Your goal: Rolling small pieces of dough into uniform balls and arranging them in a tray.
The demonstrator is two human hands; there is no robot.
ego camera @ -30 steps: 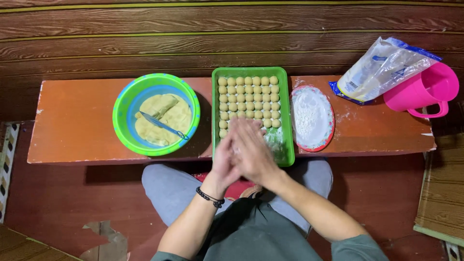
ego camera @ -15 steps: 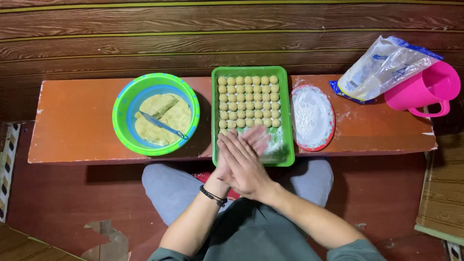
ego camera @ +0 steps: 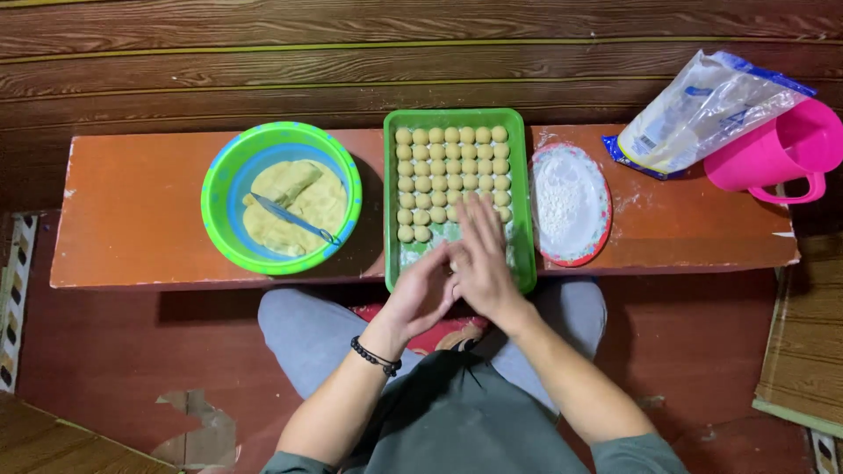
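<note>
My left hand and my right hand are pressed palm to palm over the near end of a green tray. The right hand lies on top with its fingers stretched out toward the tray's far end. Whatever sits between the palms is hidden. Rows of small pale dough balls fill the far half of the tray. The left wrist wears a black bead bracelet. A green and blue bowl of yellow dough stands left of the tray, with a thin utensil lying in it.
Everything rests on a low orange bench against a dark wooden wall. Right of the tray are a red-rimmed plate of white flour, a clear plastic bag and a pink jug. My knees are under the bench edge.
Both hands stay pressed together and slide against each other. The right hand has pushed forward over the tray while the left has drawn back toward me.
</note>
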